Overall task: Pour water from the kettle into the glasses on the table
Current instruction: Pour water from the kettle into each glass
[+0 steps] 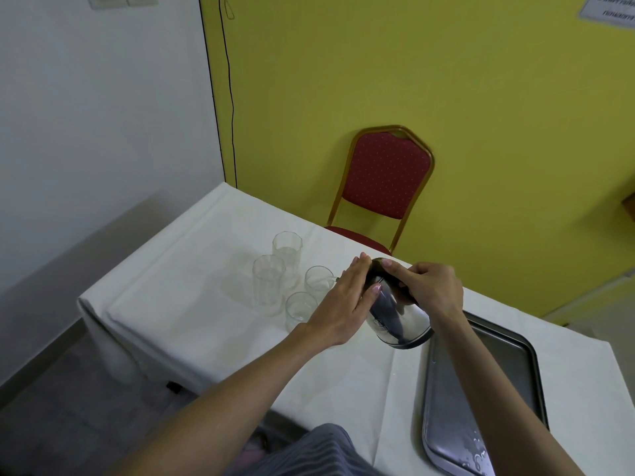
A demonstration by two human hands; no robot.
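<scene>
A steel kettle [400, 316] with a black handle is tilted to the left over the white tablecloth, its spout pointing at a short glass [318, 278]. My right hand [429, 286] grips the handle from the top. My left hand [347, 302] lies flat against the kettle's lid and left side, fingers together. A second short glass [299, 307] stands nearer me, partly behind my left hand. Two tall glasses stand further left, one [269, 283] in front and the other [287, 250] behind it. Water in the glasses is too faint to judge.
A grey metal tray [494, 383] with water drops lies on the table to the right, under my right forearm. A red chair [385, 180] stands behind the table against the yellow wall. The table's left edge [96, 304] drops off near the glasses.
</scene>
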